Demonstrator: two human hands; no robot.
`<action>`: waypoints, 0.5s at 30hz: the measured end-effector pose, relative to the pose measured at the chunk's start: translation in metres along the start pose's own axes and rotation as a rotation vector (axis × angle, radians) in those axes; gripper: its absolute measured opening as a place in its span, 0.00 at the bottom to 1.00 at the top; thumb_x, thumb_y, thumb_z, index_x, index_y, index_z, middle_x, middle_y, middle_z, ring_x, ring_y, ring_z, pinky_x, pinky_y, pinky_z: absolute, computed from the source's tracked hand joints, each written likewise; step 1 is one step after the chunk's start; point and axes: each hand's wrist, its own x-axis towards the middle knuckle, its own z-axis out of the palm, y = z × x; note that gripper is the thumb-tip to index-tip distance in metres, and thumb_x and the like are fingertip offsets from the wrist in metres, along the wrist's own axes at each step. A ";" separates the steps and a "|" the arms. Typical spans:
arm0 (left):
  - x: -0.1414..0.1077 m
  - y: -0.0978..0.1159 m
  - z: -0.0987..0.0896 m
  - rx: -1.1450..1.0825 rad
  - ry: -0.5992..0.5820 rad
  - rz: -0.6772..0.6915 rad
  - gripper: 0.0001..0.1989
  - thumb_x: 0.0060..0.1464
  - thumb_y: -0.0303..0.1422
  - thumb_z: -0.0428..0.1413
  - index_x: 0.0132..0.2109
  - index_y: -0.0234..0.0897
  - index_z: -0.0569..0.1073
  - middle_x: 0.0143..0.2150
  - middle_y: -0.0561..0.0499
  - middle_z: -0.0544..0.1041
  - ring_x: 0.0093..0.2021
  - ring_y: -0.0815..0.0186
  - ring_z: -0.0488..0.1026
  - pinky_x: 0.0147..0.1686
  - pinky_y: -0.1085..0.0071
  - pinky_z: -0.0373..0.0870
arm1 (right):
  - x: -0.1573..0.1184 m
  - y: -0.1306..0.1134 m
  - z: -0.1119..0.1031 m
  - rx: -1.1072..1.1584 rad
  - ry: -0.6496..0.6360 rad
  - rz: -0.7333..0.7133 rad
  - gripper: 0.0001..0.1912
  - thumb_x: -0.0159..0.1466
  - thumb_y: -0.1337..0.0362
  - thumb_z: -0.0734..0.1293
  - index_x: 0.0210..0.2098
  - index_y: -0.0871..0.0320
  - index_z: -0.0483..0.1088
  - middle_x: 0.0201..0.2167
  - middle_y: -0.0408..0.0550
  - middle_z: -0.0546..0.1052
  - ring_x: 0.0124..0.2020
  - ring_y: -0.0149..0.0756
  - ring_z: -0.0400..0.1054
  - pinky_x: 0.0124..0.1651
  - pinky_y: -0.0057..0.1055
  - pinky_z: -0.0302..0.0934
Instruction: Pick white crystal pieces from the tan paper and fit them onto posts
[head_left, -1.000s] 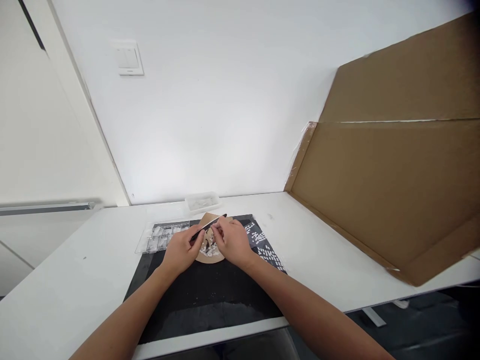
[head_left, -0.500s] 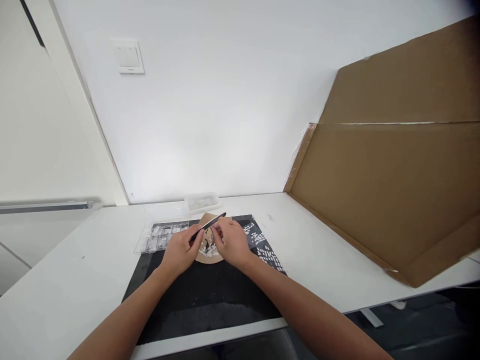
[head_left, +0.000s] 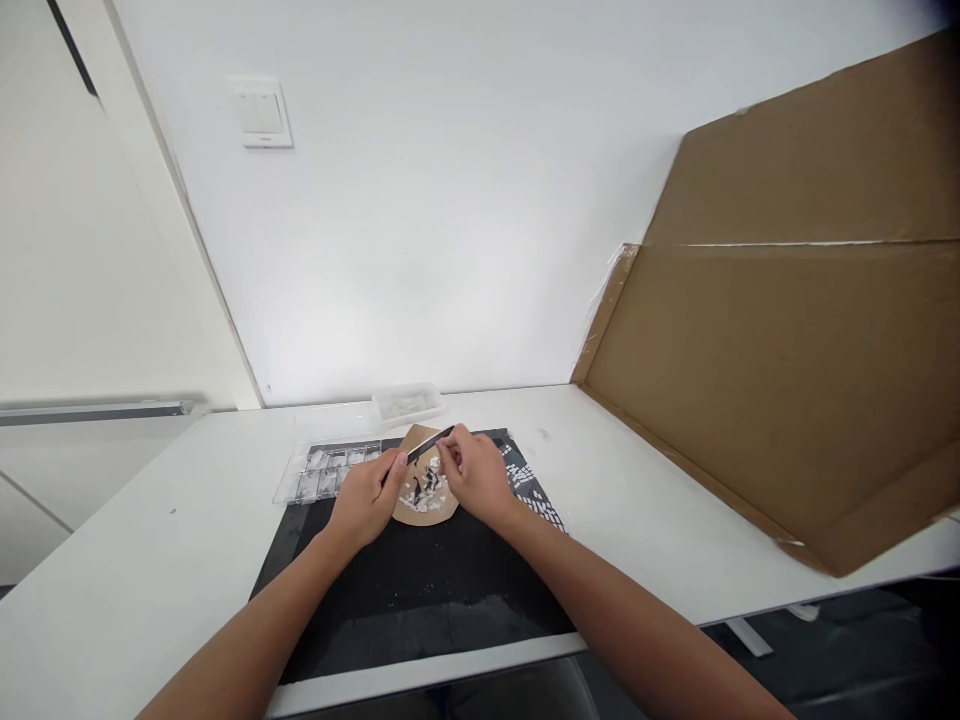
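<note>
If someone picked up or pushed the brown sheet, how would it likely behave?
The brown sheet looks thin, so it's probably light and somewhat bendy. White bits scattered on it look loose; tilting would likely spill some. It seems flat on the black mat, so a push would probably slide it.

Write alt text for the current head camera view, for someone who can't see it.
A person's left hand holds a thin dark strip over a tan sheet dotted with white bits, the right hand near the strip's far end. Beneath lies a black mat on a white table, a clear compartment tray left, cardboard right.
</note>
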 end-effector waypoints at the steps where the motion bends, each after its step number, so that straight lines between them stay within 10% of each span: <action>1: 0.000 0.000 0.000 -0.014 0.003 -0.009 0.22 0.70 0.45 0.42 0.39 0.39 0.75 0.30 0.50 0.77 0.30 0.62 0.73 0.32 0.68 0.62 | -0.002 -0.005 0.003 -0.005 -0.020 -0.037 0.07 0.72 0.62 0.60 0.36 0.53 0.63 0.26 0.40 0.80 0.26 0.36 0.73 0.42 0.34 0.58; 15: -0.006 -0.004 0.006 -0.327 0.024 -0.065 0.31 0.69 0.49 0.36 0.53 0.36 0.77 0.43 0.44 0.82 0.42 0.56 0.79 0.41 0.64 0.76 | 0.008 0.009 -0.016 0.013 0.076 0.083 0.09 0.73 0.61 0.60 0.35 0.53 0.61 0.23 0.38 0.79 0.24 0.36 0.72 0.37 0.32 0.58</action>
